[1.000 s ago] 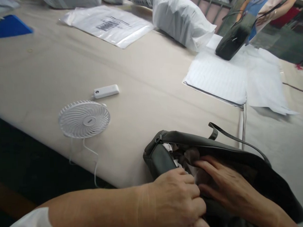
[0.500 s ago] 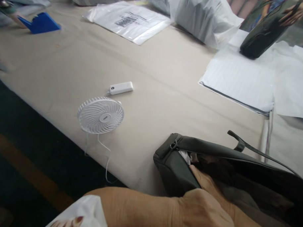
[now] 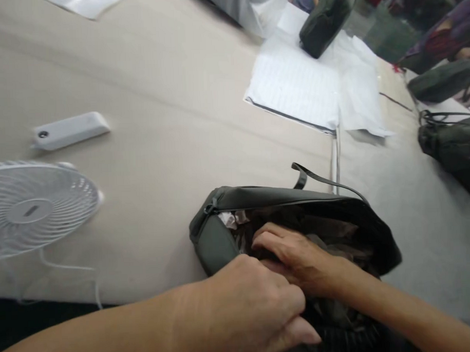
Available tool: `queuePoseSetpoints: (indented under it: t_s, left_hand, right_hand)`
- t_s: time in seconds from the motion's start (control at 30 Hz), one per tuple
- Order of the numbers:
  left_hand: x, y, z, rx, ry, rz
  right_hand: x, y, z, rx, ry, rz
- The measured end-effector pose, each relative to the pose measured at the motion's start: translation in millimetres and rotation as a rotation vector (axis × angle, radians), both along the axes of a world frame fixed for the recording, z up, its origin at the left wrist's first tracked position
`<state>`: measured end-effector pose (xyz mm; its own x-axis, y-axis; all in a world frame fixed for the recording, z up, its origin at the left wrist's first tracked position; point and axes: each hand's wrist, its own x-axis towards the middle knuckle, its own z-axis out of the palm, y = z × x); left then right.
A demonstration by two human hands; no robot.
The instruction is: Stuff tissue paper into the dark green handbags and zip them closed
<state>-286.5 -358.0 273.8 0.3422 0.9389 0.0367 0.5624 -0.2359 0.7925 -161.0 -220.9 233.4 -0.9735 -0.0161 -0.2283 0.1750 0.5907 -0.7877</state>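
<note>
Inside the open bag (image 3: pixel 216 246), filling (image 3: pixel 228 219) was apparently being adjusted by the right hand (image 3: pixel 286 251), the left hand (image 3: pixel 253 301) curled nearby, both grasps indiscernible, steady rim (image 3: pixel 266 195) support seemingly required next.

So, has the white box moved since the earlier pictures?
No, no shift either way: judged against the white fan, the white box lies just beyond its rim, as before.

The bag (image 3: pixel 216 246) looks smooth, faintly glossy leather-like material; the fan (image 3: pixel 30 210), plastic.
</note>
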Motion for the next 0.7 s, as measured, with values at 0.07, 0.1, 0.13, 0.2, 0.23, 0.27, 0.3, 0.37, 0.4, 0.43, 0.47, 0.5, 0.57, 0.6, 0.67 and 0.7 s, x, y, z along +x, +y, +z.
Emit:
queuePoseSetpoints:
  t_s: [0.07, 0.1, 0.13, 0.2, 0.23, 0.27, 0.3, 0.37, 0.4, 0.43, 0.47, 0.5, 0.57, 0.6, 0.67, 0.7]
  left_hand:
    - [-16, 4, 1.4, -0.114, 0.015, -0.02]
    - [-24, 8, 0.1, -0.141, 0.052, -0.029]
    - [-30, 13, -1.8, -0.15, 0.104, -0.039]
    - [-40, 27, -5.0, -0.163, 0.226, -0.085]
    - [-43, 34, -5.5, -0.192, 0.281, -0.125]
    - [-44, 41, -5.3, -0.231, 0.33, -0.168]
    - [-44, 46, -4.4, -0.276, 0.374, -0.211]
    - [-41, 54, -1.8, -0.39, 0.461, -0.281]
    - [-38, 55, -0.7, -0.441, 0.498, -0.301]
    - [-35, 55, -0.3, -0.475, 0.527, -0.311]
    - [-31, 53, -0.6, -0.49, 0.546, -0.312]
    - [-27, 51, -2.0, -0.486, 0.555, -0.305]
    - [-18, 45, -8.0, -0.44, 0.554, -0.27]
    - [-13, 42, -12.8, -0.405, 0.553, -0.251]
    - [-3, 38, -25.3, -0.319, 0.574, -0.219]
    - [1, 36, -32.6, -0.273, 0.594, -0.212]
  right_hand:
    - [35, 20, 24.7, 0.126, 0.064, -0.098]
    - [55, 27, 33.1, 0.194, 0.071, -0.16]
    - [76, 32, 38.6, 0.254, 0.064, -0.201]
    - [113, 37, 41.8, 0.358, 0.017, -0.229]
    - [129, 37, 40.7, 0.408, -0.009, -0.229]
    - [142, 36, 38.7, 0.452, -0.038, -0.226]
    - [153, 34, 36.2, 0.488, -0.069, -0.221]
    - [168, 30, 31.3, 0.549, -0.121, -0.199]
    - [173, 28, 29.1, 0.573, -0.139, -0.177]
    - [175, 26, 26.9, 0.591, -0.153, -0.153]
    - [176, 25, 24.6, 0.607, -0.171, -0.135]
    - [175, 24, 21.8, 0.615, -0.194, -0.13]
    - [167, 20, 13.9, 0.615, -0.267, -0.144]
    - [161, 18, 8.5, 0.623, -0.305, -0.154]
    - [150, 14, -4.5, 0.678, -0.352, -0.152]
    - [146, 11, -11.3, 0.715, -0.345, -0.136]
